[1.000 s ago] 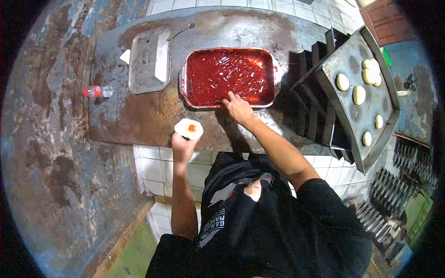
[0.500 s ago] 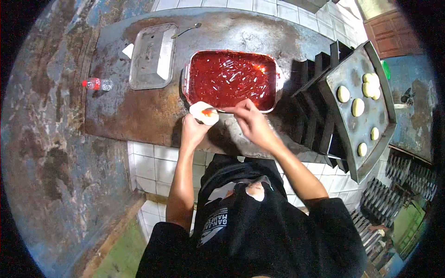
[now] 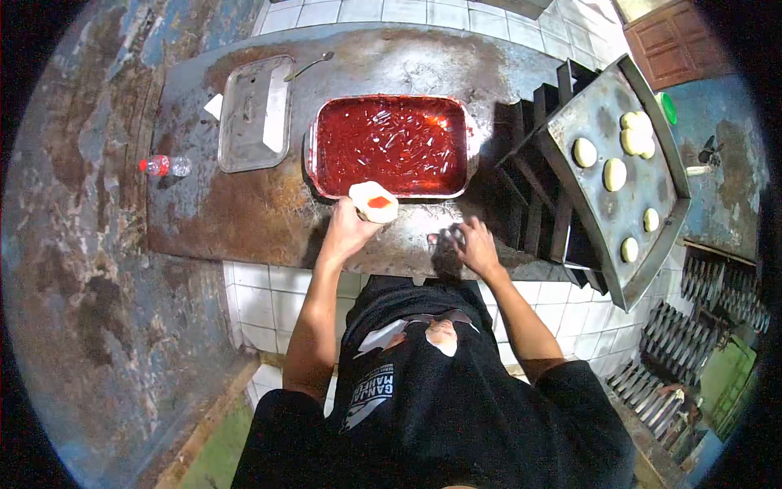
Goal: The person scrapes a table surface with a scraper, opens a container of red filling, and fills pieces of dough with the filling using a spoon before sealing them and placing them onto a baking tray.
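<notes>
My left hand (image 3: 348,232) holds a flat piece of pale dough (image 3: 362,194) with a red-orange dab on it, at the near edge of a rectangular dish (image 3: 311,163). Glossy red filling (image 3: 383,147) covers the inside of the dish. My right hand (image 3: 475,244) is over the table's near part, right of the dough, with its fingers apart. Beneath its fingertips is a small dark object or shadow that I cannot make out.
Stacked dark trays stand at the right; the top tray (image 3: 599,204) carries several dough pieces (image 3: 615,174). At the left are a clear tray (image 3: 230,134), a spoon (image 3: 309,65) and a red-capped bottle (image 3: 167,166) on the table (image 3: 220,212).
My right hand has gone from the dish to the dough and then right, down to the table. My left hand has moved right with the dough, up to the dish's edge.
</notes>
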{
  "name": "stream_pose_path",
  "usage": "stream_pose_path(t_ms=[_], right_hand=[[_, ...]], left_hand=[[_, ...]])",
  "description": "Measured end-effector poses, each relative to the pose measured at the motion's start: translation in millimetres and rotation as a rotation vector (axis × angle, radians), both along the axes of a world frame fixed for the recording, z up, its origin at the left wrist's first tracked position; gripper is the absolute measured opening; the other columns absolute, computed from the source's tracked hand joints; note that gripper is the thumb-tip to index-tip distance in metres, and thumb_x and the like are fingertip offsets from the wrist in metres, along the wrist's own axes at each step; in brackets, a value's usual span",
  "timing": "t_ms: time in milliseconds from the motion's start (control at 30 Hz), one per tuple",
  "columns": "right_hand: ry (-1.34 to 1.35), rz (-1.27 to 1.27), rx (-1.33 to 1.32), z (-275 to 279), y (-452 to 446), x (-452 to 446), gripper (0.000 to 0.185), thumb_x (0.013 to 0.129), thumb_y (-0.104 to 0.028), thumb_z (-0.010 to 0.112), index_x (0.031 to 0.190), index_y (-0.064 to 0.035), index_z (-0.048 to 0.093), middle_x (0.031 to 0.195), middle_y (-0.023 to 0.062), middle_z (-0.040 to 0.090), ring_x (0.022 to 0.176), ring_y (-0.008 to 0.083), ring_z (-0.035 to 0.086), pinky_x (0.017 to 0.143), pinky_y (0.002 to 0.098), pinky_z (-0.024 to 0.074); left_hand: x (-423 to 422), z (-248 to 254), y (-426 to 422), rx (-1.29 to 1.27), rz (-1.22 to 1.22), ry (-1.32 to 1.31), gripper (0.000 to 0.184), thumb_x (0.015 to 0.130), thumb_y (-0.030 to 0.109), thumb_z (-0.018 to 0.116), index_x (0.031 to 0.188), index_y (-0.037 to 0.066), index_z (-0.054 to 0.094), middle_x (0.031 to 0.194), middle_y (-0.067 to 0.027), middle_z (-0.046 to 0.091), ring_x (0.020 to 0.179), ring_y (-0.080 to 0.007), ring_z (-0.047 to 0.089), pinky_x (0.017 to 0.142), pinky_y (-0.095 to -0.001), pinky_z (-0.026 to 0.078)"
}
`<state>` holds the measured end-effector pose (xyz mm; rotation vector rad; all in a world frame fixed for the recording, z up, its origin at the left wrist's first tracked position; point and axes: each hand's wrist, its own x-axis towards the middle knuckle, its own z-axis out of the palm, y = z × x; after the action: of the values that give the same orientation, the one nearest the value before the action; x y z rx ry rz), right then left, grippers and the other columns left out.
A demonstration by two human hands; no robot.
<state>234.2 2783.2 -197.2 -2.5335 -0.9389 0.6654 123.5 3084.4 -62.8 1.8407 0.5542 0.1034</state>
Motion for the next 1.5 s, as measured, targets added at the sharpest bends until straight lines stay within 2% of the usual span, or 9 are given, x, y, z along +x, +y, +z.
stream_pose_path(t_ms=[167, 267, 400, 633, 800, 900, 1100, 1233, 1500], right_hand=[[0.254, 0.304, 0.639, 181.3, 86.3, 26.8, 0.097, 0.071, -0.042, 0.09, 0.151, -0.0107, 0.044, 0.146, 0.0219, 0.042, 0.134, 0.0388, 0.049, 0.112, 0.0456, 0.042], [0.229, 0.388, 0.591, 216.3, 99.1, 36.2, 0.089, 0.068, -0.037, 0.093, 0.143, -0.0067, 0.055, 0.132, 0.0173, 0.055, 0.121, 0.0328, 0.057, 0.105, 0.0423, 0.0466], [0.278, 0.329, 0.703, 233.5, 102.9, 44.3, 0.042, 0.077, -0.018, 0.087, 0.113, -0.003, 0.072, 0.103, 0.01, 0.068, 0.102, 0.0238, 0.066, 0.089, 0.0367, 0.0534], [0.374, 0.089, 0.802, 241.9, 101.4, 34.0, 0.021, 0.089, -0.009, 0.074, 0.108, -0.0025, 0.074, 0.1, 0.0109, 0.071, 0.097, 0.0238, 0.068, 0.086, 0.0354, 0.0544], [0.015, 0.214, 0.637, 291.8, 104.0, 23.0, 0.068, 0.08, -0.032, 0.083, 0.139, -0.009, 0.058, 0.128, 0.0177, 0.054, 0.107, 0.0366, 0.063, 0.094, 0.0464, 0.0534], [-0.152, 0.466, 0.531, 281.9, 111.9, 30.6, 0.067, 0.078, -0.032, 0.084, 0.134, -0.0061, 0.06, 0.122, 0.0177, 0.056, 0.105, 0.0392, 0.061, 0.094, 0.0466, 0.053], [0.055, 0.318, 0.721, 292.8, 109.8, 43.2, 0.037, 0.086, -0.017, 0.078, 0.121, -0.0058, 0.073, 0.101, 0.0142, 0.064, 0.086, 0.0285, 0.068, 0.074, 0.0378, 0.0567], [0.027, 0.236, 0.679, 296.4, 104.9, 38.7, 0.035, 0.088, -0.013, 0.076, 0.122, -0.0059, 0.072, 0.099, 0.0143, 0.066, 0.088, 0.0283, 0.069, 0.078, 0.0369, 0.056], [-0.156, 0.378, 0.675, 312.6, 91.6, 36.3, 0.07, 0.079, -0.037, 0.084, 0.139, -0.0086, 0.06, 0.12, 0.0156, 0.059, 0.105, 0.0342, 0.064, 0.091, 0.043, 0.0553]], left_hand=[[15.5, 14.9, -9.3, -0.139, -0.38, 0.049, 0.041, 0.076, 0.015, 0.085, 0.112, 0.002, 0.07, 0.103, -0.0075, 0.075, 0.095, -0.0141, 0.069, 0.086, -0.0343, 0.055], [25.6, 26.8, -16.0, -0.15, -0.536, -0.009, 0.046, 0.074, 0.02, 0.086, 0.111, 0.001, 0.068, 0.104, -0.0097, 0.075, 0.095, -0.016, 0.07, 0.086, -0.0371, 0.055], [29.2, 54.1, -9.7, -0.188, -0.633, 0.095, 0.048, 0.078, 0.018, 0.084, 0.118, 0.001, 0.064, 0.105, -0.0075, 0.072, 0.099, -0.0151, 0.067, 0.088, -0.0378, 0.055], [13.7, 65.5, -20.8, -0.702, -0.304, -0.085, 0.048, 0.091, 0.021, 0.077, 0.131, 0.004, 0.056, 0.113, -0.0029, 0.066, 0.105, -0.0105, 0.063, 0.081, -0.0234, 0.052], [21.9, 71.8, -36.0, -0.597, -0.137, -0.2, 0.023, 0.097, 0.019, 0.063, 0.113, 0.003, 0.065, 0.099, -0.0001, 0.067, 0.085, -0.0065, 0.059, 0.069, -0.0254, 0.047], [25.2, 68.5, -33.3, -0.708, -0.217, -0.166, 0.026, 0.094, 0.015, 0.058, 0.116, 0.003, 0.065, 0.102, -0.0037, 0.069, 0.088, -0.0088, 0.063, 0.077, -0.0246, 0.049], [20.3, 99.6, -29.1, -0.95, -0.114, -0.136, 0.037, 0.098, 0.033, 0.051, 0.125, 0.008, 0.051, 0.085, 0.001, 0.061, 0.064, -0.0011, 0.051, 0.05, -0.0164, 0.035], [22.2, 104.2, -41.3, -0.536, -0.139, -0.2, 0.034, 0.101, 0.032, 0.056, 0.124, 0.006, 0.054, 0.091, 0.0002, 0.059, 0.071, -0.005, 0.053, 0.056, -0.0175, 0.04], [30.3, 121.6, -54.7, -0.715, -0.118, -0.218, 0.026, 0.099, 0.025, 0.057, 0.119, 0.008, 0.058, 0.079, 0.0032, 0.059, 0.061, -0.0016, 0.053, 0.049, -0.0167, 0.037]])
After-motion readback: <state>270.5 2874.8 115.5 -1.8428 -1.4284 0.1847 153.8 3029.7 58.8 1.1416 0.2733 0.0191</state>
